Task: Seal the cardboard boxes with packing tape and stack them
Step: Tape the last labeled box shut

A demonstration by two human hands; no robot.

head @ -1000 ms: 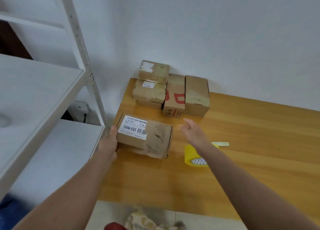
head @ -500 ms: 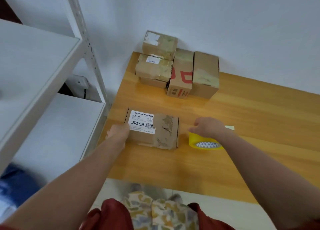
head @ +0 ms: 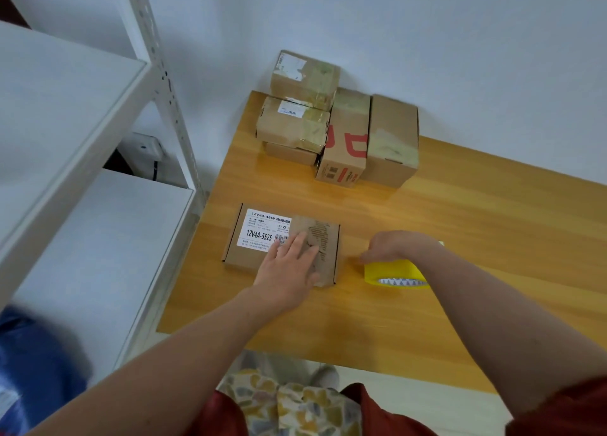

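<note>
My left hand (head: 289, 271) lies spread flat on the box (head: 282, 243); my right hand (head: 394, 247) curls over the tape (head: 392, 273) just right of it.

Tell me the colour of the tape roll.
Yellow; the tape roll shows best in the head view.

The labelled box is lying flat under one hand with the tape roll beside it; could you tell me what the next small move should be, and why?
Probably lift the yellow tape roll with the right hand, which already rests on it. The left hand lies flat on the labelled box, which shows no fresh tape.
</note>
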